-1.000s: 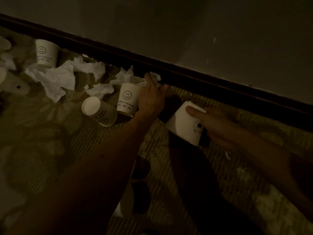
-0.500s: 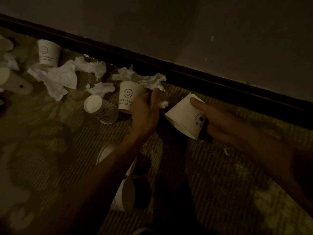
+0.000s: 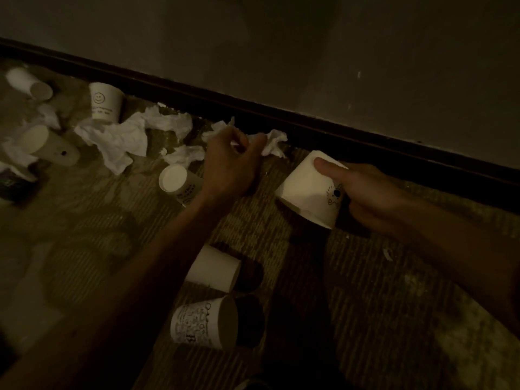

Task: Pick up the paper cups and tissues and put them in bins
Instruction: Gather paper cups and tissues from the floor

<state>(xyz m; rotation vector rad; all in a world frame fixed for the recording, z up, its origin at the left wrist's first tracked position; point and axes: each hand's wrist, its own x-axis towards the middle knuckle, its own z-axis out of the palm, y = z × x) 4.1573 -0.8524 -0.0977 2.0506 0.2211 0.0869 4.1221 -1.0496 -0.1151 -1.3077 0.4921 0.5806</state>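
Observation:
My left hand (image 3: 232,164) reaches to the dark baseboard, its fingers curled on a crumpled white tissue (image 3: 275,144). My right hand (image 3: 368,197) grips a white paper cup (image 3: 305,192), tilted with its mouth towards the lower left, just above the carpet. More cups are scattered around: an upright smiley cup (image 3: 105,104), a cup on its side (image 3: 177,181) beside my left wrist, and two lying cups (image 3: 213,270) (image 3: 201,323) under my left forearm. A large crumpled tissue (image 3: 118,139) and a smaller tissue (image 3: 185,154) lie to the left.
The wall and its dark baseboard (image 3: 365,142) run diagonally behind the litter. At the far left are two more cups (image 3: 26,83) (image 3: 50,146) among tissue scraps. No bin is in view. The patterned carpet (image 3: 394,305) stretches to the lower right.
My left hand moved from the smiley cup up to the baseboard and took hold of the tissue. The right hand keeps its cup. The view shifted, showing more litter at left.

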